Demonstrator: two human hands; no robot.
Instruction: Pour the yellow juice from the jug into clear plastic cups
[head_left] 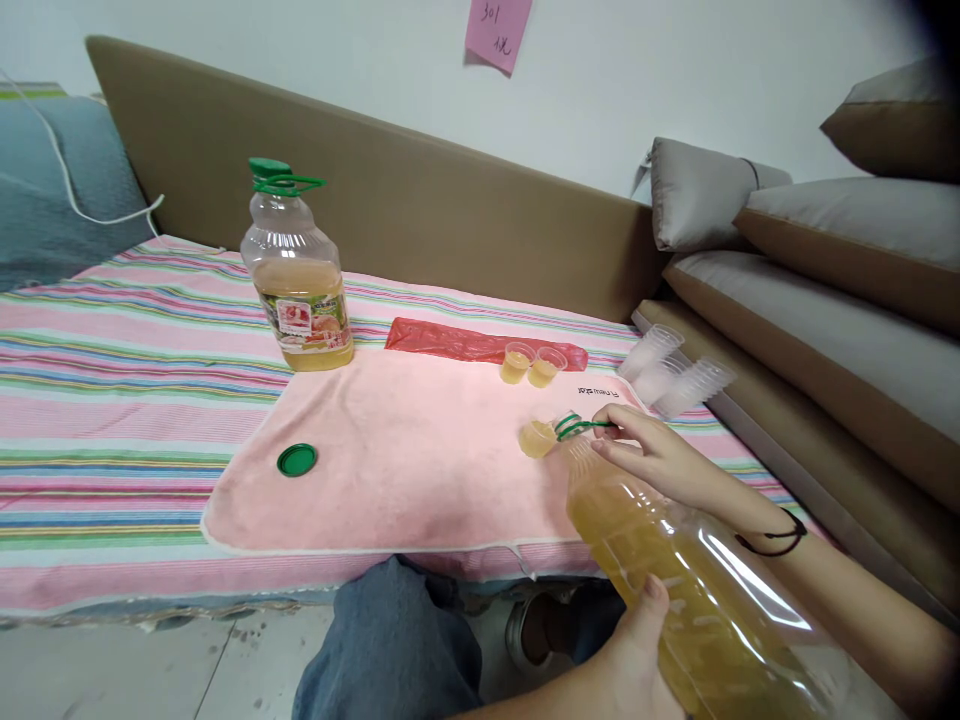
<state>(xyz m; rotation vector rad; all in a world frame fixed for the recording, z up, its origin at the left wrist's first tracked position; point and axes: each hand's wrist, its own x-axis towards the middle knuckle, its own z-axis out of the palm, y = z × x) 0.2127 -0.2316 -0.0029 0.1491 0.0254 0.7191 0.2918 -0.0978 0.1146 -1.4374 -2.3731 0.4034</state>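
A large clear plastic jug of yellow liquid [712,580] is tilted, its open mouth at the rim of a small plastic cup [537,438] that contains yellow liquid. My right hand [637,445] pinches the green carry handle [576,427] at the jug's neck. Lower down, my left hand [626,660] grips the jug's body, thumb on its near side; the other fingers are hidden beneath. Two more cups of yellow liquid [529,367] stand side by side behind. A green cap [298,460] lies on the pink cloth [390,450].
A second jug with a green cap [298,285] stands upright at the back left. Behind the cups lies a red plastic bag [450,343]. Stacked clear cups [671,375] lie on their sides at the right, beside piled cushions [832,290]. Striped fabric [112,400] covers the surface.
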